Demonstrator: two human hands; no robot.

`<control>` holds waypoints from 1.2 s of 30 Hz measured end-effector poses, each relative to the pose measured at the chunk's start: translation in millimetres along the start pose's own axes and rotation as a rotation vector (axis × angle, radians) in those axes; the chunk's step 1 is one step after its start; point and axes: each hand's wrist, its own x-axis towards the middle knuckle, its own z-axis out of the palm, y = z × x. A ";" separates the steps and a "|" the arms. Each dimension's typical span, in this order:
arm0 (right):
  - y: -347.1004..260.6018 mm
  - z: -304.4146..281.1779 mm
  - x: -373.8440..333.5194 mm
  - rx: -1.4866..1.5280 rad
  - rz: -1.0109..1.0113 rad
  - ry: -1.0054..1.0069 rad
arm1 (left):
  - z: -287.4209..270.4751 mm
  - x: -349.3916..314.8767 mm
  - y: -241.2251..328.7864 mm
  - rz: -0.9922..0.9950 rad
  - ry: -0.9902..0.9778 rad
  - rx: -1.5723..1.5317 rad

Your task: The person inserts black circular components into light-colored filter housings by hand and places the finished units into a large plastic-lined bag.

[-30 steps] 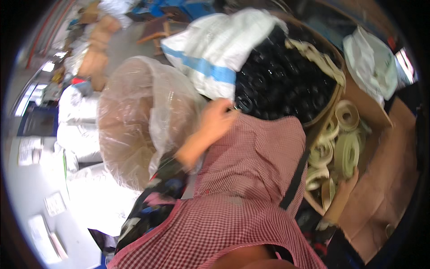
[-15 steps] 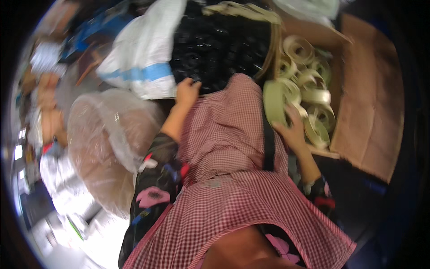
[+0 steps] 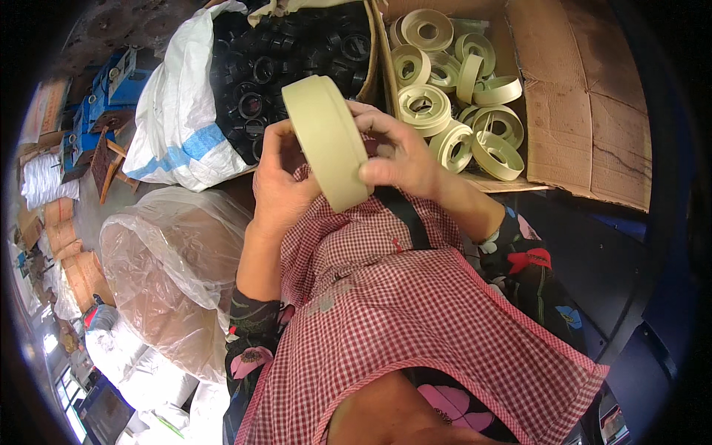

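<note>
A pale green plastic ring (image 3: 323,141) with a wide outer wall is held up in front of my apron, tilted on its edge. My left hand (image 3: 280,182) grips it from the left, its fingers partly hidden behind the ring. My right hand (image 3: 400,156) holds its right side, thumb on the edge and fingers over the far rim. Just beyond is a sack of black plastic ring-shaped parts (image 3: 263,70). To the right, several more pale green rings (image 3: 424,107) lie loosely piled in a cardboard box (image 3: 519,44).
A white woven sack edge with a blue stripe (image 3: 182,148) folds over at the left of the black parts. Nearer on the left is a large clear plastic bag (image 3: 159,259). The box's cardboard flap (image 3: 601,111) spreads out to the right. Blue machinery (image 3: 126,78) stands far left.
My right hand has brought a green ring from the box to the middle. My left hand has left the sack edge and now grips the ring too. The view has shifted.
</note>
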 end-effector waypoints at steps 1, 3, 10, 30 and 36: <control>-3.8 -1.1 -0.7 -0.167 -0.076 -0.039 | 1.7 -1.6 1.5 0.027 0.031 0.005; -12.6 -6.8 -2.6 -0.500 -0.232 -0.119 | -3.4 4.5 -12.9 -0.038 -0.013 0.001; -40.6 -14.8 7.1 -0.772 -0.574 -0.402 | -1.7 -4.8 -42.7 -0.487 -0.251 -1.028; -9.0 9.3 43.7 0.081 0.384 0.210 | -6.1 39.9 -28.8 -0.110 -0.203 0.044; -43.8 -16.6 49.3 -0.129 0.812 -0.277 | -41.3 51.6 -26.7 -0.023 -0.299 0.135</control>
